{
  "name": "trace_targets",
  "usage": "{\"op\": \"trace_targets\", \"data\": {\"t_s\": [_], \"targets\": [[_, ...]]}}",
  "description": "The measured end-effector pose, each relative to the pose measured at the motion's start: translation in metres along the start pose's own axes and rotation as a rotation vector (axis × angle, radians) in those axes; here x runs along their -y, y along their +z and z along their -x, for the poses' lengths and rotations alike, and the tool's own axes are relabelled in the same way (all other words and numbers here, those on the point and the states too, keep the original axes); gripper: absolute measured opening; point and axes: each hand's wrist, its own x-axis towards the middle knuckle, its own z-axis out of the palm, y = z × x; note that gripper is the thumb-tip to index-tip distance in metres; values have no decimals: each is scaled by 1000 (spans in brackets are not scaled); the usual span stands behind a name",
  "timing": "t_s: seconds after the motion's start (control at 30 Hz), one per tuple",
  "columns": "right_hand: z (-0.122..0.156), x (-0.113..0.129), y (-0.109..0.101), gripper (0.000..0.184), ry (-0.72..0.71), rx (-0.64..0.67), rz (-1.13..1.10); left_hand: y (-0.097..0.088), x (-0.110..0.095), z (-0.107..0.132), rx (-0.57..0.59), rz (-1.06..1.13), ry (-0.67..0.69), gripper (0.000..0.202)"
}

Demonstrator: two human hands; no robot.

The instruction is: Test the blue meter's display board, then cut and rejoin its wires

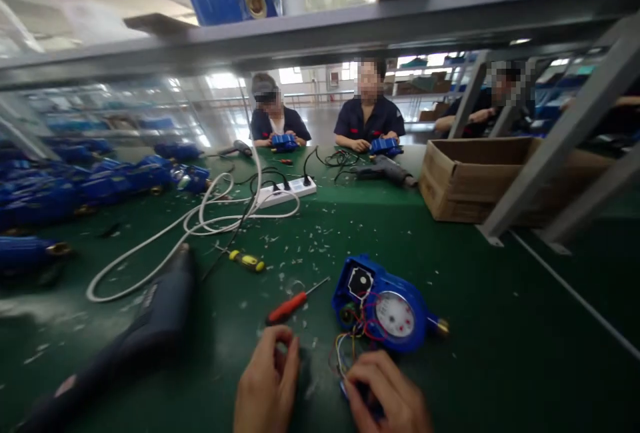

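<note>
A blue water meter (383,305) with a round dial lies on the green table (500,326), its cover off and coloured wires (350,346) trailing toward me. My right hand (387,393) is closed over a small dark part at the wires' end. My left hand (267,383) is curled just left of it, fingers pinched together; what they hold is hidden. A red-handled screwdriver (293,305) lies just beyond my left hand.
A dark electric screwdriver (150,326) lies at the left, its white cable (200,226) looping to a power strip (285,191). A yellow screwdriver (246,260) and several blue meters (75,186) lie further left. A cardboard box (480,176) stands right. Three people sit opposite.
</note>
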Motion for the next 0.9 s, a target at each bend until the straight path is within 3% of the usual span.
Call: {"op": "trace_targets", "data": {"t_s": [0.1,0.2,0.27,0.43,0.6,0.77,0.83,0.9], "targets": [[-2,-2,-1,11,-58,27,5,6,-12,7,192,368,-185,34],[-5,3,-6,13,-100,-1,-42,13,-26,12,403,575,-250,37],[-6,6,-8,12,-77,-41,-61,16,-33,12,448,642,-263,34],[-5,6,-7,9,27,-36,-53,15,-38,9,414,708,-359,28],[-6,6,-6,11,85,9,-121,12,-35,9,406,652,-284,29],[-6,9,-7,12,192,-27,-184,20,-25,12,302,558,-290,31],[-6,10,-7,12,209,-33,-196,22,-20,15,174,464,-169,27],[-6,11,-8,12,212,-24,-195,22,-17,19,30,325,91,23]]}}
